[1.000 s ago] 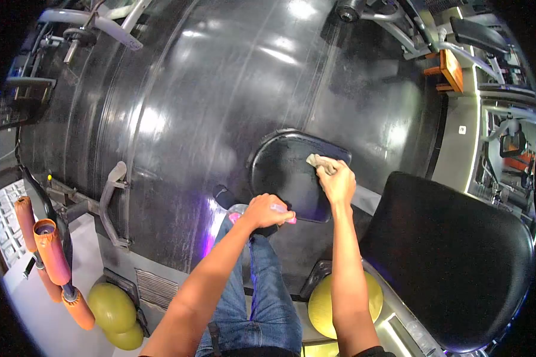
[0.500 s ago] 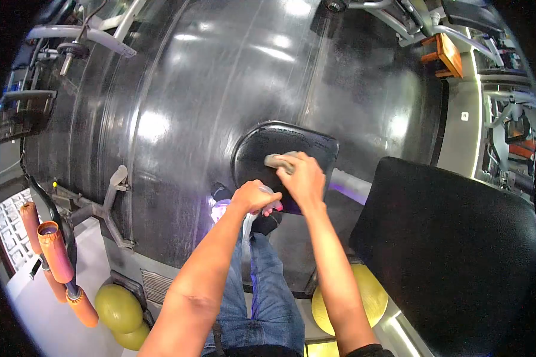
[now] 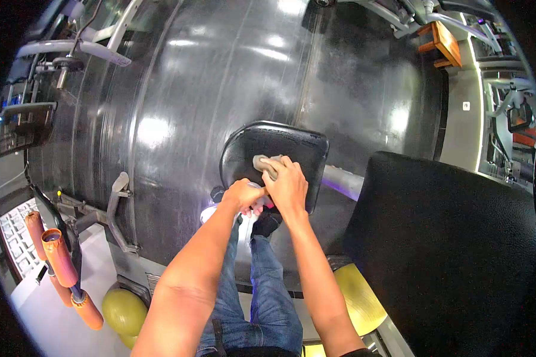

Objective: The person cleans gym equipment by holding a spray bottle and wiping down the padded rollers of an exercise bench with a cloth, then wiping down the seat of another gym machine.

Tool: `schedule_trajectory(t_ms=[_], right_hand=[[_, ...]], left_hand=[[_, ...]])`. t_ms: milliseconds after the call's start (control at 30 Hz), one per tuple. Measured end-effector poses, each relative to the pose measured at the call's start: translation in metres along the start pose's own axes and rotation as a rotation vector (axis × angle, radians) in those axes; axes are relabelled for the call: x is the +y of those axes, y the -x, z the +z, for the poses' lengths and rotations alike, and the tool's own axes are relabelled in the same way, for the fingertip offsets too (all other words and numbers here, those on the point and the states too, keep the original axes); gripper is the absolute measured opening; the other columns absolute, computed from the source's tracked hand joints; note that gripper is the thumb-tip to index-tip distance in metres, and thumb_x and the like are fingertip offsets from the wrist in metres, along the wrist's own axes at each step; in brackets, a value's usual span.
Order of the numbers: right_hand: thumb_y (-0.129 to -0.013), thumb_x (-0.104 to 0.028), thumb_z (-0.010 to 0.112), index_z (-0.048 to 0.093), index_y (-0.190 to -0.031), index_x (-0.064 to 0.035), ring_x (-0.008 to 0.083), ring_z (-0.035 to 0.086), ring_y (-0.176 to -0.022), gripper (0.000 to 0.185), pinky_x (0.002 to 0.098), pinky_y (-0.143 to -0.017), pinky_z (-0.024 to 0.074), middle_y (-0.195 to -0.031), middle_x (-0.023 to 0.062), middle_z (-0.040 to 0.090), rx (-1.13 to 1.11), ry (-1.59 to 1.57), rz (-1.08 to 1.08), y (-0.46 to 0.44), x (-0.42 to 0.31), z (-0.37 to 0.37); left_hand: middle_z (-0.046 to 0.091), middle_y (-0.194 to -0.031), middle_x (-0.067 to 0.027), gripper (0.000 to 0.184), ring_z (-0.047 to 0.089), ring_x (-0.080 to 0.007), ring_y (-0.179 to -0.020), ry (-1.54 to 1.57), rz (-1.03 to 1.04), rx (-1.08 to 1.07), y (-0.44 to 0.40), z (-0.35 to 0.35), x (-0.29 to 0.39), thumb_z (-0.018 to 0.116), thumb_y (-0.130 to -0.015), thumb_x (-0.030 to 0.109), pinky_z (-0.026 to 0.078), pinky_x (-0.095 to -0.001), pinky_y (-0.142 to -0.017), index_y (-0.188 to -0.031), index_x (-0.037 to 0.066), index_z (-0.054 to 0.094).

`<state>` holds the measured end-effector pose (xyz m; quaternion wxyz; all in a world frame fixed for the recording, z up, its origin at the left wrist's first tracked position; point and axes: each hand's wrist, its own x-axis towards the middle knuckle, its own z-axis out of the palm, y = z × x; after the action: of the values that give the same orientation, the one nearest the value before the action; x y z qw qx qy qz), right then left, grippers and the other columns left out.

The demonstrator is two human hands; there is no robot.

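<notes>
My right hand (image 3: 287,185) is closed round a bunched grey-beige cloth (image 3: 259,162), which lies against the black padded seat (image 3: 244,143) in front of me. Close beside it, my left hand (image 3: 244,195) grips what looks like a translucent spray bottle (image 3: 247,229) with a pinkish-red part near its top. Most of that bottle is hidden by the hand and forearm. Both hands are over the near part of the seat, above my shoes.
A large black padded backrest (image 3: 446,238) stands at the right, with a yellow ball (image 3: 360,300) below it. Orange foam rollers (image 3: 59,259) and a green ball (image 3: 124,312) are at the left. A wooden stool (image 3: 443,44) and gym machines line the far edges.
My right hand has moved left and slightly down with the cloth, closer to my left hand. The left hand stays on the bottle. The view has shifted slightly.
</notes>
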<state>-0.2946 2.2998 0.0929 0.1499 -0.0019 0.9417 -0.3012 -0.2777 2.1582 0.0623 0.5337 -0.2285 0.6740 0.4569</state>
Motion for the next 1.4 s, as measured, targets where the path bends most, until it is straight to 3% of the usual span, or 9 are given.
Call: schedule_trajectory(t_ms=[100,233,433,567,633,767,1000,1167,1400], right_hand=[[-0.083,-0.025,0.072,0.077,-0.109,-0.025,0.0298,0.063,-0.1,0.026,0.0447,-0.085,0.0555,-0.11,0.0034,0.066,-0.011,0.068,0.065,0.01,0.021,-0.021],[-0.084,-0.021,0.07,0.076,-0.11,-0.023,0.0325,0.063,-0.098,0.027,0.0438,-0.088,0.0523,-0.108,0.0061,0.068,0.239,0.006,0.317,0.022,0.073,-0.042],[-0.086,-0.022,0.071,0.074,-0.113,-0.0201,0.0327,0.064,-0.104,0.027,0.0432,-0.091,0.0506,-0.112,0.0076,0.068,0.448,-0.098,0.239,-0.014,0.09,-0.028],[-0.088,-0.023,0.07,0.074,-0.113,-0.0192,0.0329,0.064,-0.105,0.026,0.0431,-0.091,0.0506,-0.111,0.0083,0.068,0.452,-0.177,0.233,0.008,0.089,-0.022],[-0.089,-0.023,0.07,0.073,-0.115,-0.0193,0.0329,0.064,-0.106,0.026,0.0431,-0.092,0.0505,-0.112,0.0091,0.068,0.393,-0.152,0.373,0.033,0.083,-0.016],[-0.09,-0.022,0.069,0.073,-0.117,-0.012,0.0323,0.068,-0.105,0.029,0.041,-0.091,0.051,-0.11,0.0106,0.071,0.495,-0.205,0.36,0.074,0.077,0.003],[-0.09,-0.027,0.07,0.074,-0.115,-0.0103,0.0339,0.07,-0.098,0.031,0.0423,-0.09,0.0515,-0.105,0.0142,0.073,0.608,-0.335,0.461,0.021,0.1,0.003],[-0.086,-0.034,0.072,0.074,-0.116,-0.0087,0.0334,0.072,-0.095,0.039,0.041,-0.089,0.0521,-0.104,0.0165,0.075,0.539,-0.472,0.56,-0.013,0.133,-0.004],[-0.09,-0.026,0.069,0.069,-0.122,0.002,0.0183,0.066,-0.102,0.042,0.0321,-0.091,0.0484,-0.113,0.0083,0.072,0.32,-0.784,0.704,0.059,0.139,0.003]], left_hand=[[0.069,-0.064,-0.0128,0.045,0.064,-0.0204,-0.047,0.081,0.046,-0.033,0.005,-0.001,0.003,0.06,-0.091,0.039,0.052,-0.0317,-0.043,-0.085,-0.003,0.075],[0.069,-0.062,-0.0127,0.043,0.062,-0.0197,-0.044,0.077,0.041,-0.04,-0.001,-0.002,-0.002,0.06,-0.092,0.036,0.05,-0.0309,-0.04,-0.09,-0.004,0.076],[0.069,-0.064,-0.0144,0.041,0.063,-0.0213,-0.043,0.091,0.009,-0.023,-0.015,0.0,-0.013,0.06,-0.092,0.034,0.05,-0.0328,-0.038,-0.088,-0.004,0.075],[0.072,-0.068,-0.0126,0.048,0.067,-0.0203,-0.051,0.039,-0.018,-0.014,-0.012,-0.003,-0.009,0.061,-0.087,0.043,0.056,-0.0318,-0.049,-0.085,-0.004,0.073],[0.072,-0.068,-0.0131,0.049,0.067,-0.0205,-0.05,0.042,-0.012,-0.03,-0.01,-0.003,-0.007,0.061,-0.088,0.043,0.056,-0.0317,-0.049,-0.085,-0.004,0.073],[0.072,-0.068,-0.0133,0.047,0.067,-0.0204,-0.05,0.039,-0.022,-0.031,-0.014,-0.002,-0.01,0.061,-0.088,0.043,0.056,-0.0311,-0.049,-0.085,-0.002,0.074],[0.072,-0.068,-0.0132,0.047,0.067,-0.0205,-0.05,0.019,-0.013,-0.047,-0.005,-0.005,-0.002,0.061,-0.089,0.042,0.055,-0.0314,-0.05,-0.086,-0.003,0.073],[0.072,-0.069,-0.0127,0.046,0.067,-0.0201,-0.052,0.028,-0.018,-0.014,-0.014,-0.004,-0.013,0.059,-0.09,0.043,0.056,-0.0313,-0.05,-0.086,-0.001,0.076],[0.072,-0.067,-0.0102,0.047,0.068,-0.0187,-0.054,0.049,0.003,-0.067,-0.008,-0.005,-0.007,0.058,-0.09,0.043,0.056,-0.0304,-0.051,-0.085,0.0,0.077]])
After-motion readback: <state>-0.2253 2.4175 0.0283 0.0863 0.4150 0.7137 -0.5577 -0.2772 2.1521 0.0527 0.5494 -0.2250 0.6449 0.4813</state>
